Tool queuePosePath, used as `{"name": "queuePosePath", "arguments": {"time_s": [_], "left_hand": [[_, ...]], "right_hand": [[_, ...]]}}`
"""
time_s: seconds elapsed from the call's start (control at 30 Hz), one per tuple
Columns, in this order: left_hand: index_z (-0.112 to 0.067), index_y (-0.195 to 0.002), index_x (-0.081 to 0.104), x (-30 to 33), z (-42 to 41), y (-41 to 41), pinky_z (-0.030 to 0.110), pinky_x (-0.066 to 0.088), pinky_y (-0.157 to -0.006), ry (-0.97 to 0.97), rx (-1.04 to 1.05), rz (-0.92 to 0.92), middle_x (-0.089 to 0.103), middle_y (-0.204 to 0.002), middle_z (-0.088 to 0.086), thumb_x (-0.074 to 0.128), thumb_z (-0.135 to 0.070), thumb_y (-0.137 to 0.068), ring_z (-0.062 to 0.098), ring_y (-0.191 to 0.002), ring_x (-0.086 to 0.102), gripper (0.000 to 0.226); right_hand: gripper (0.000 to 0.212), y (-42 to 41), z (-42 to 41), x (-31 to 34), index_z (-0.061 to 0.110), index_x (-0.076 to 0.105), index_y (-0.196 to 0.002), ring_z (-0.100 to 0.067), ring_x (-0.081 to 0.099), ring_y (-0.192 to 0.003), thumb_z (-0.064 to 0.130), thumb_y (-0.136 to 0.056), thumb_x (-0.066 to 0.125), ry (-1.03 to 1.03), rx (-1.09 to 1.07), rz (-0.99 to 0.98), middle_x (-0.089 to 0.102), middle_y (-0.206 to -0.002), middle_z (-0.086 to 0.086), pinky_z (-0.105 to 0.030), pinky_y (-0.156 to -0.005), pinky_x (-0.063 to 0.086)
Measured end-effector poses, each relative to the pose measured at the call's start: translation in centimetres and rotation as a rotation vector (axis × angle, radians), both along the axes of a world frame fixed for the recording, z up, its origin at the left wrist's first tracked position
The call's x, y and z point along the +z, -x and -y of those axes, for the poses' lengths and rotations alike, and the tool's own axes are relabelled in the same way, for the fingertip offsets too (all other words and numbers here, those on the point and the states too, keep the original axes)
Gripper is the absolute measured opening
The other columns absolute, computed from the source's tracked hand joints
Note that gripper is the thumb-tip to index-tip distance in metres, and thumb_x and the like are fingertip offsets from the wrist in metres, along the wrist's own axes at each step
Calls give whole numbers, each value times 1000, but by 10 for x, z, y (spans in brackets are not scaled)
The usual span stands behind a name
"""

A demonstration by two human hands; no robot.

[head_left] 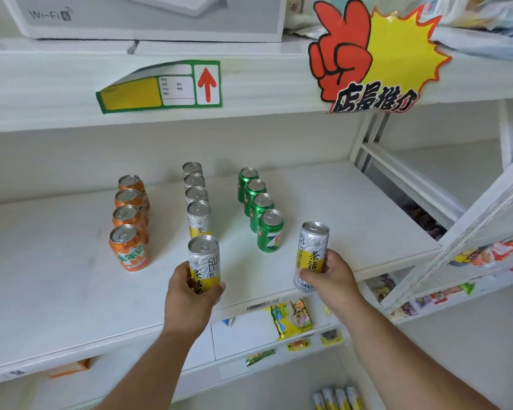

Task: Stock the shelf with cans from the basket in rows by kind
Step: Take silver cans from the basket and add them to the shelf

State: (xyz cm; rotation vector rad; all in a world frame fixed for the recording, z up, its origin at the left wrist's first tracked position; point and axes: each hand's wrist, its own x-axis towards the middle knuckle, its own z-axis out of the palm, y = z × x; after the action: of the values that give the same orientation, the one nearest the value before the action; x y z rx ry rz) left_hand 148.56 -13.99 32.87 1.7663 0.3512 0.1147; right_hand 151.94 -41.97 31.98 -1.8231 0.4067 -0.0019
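My left hand (190, 294) has its grip closed around a silver-and-yellow tea can (204, 263), upright at the front of the silver row (196, 196) on the shelf (353, 208). My right hand (330, 276) grips a second tea can (310, 255), tilted slightly, near the shelf's front edge. Just beyond that grip stands the green row (261, 205), four cans deep. Left of my left grip, well apart, stands the orange row (129, 220), also four cans.
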Motion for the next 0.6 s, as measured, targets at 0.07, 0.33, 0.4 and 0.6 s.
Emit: {"name": "queuePosePath", "arguments": {"time_s": [0.07, 0.33, 0.4, 0.6], "left_hand": [[-28, -115, 56, -8, 6, -8, 19, 51, -66, -14, 23, -15, 71, -96, -4, 85, -9, -75, 14, -85, 70, 54], [-26, -118, 58, -38, 13, -31, 23, 49, -79, -54, 129, -66, 71, -103, -8, 86, -8, -72, 11, -96, 68, 56], [-26, -118, 58, -41, 13, -35, 21, 49, -79, -53, 139, -75, 71, -105, -7, 87, -9, -72, 10, -97, 68, 57], [-28, -115, 55, -46, 12, -40, 22, 50, -81, -90, 131, -78, 71, -105, -6, 87, -10, -73, 11, -99, 68, 56]], "right_hand": [[37, -17, 13, -7, 25, 67, -104, -19, 74, -95, 9, -75, 84, -1, 19, -10, 77, -97, 3, -42, -88, 61], [53, -72, 46, -34, 27, 65, -109, -21, 73, -96, 25, -59, 84, 15, 48, -19, 77, -100, 4, -45, -90, 60], [55, -82, 52, -40, 28, 63, -110, -20, 73, -97, 25, -59, 84, 25, 54, -12, 76, -103, 5, -45, -91, 59], [50, -99, 61, -47, 28, 59, -108, -18, 71, -101, 9, -73, 87, 38, 96, -2, 75, -107, 4, -44, -96, 57]]}}
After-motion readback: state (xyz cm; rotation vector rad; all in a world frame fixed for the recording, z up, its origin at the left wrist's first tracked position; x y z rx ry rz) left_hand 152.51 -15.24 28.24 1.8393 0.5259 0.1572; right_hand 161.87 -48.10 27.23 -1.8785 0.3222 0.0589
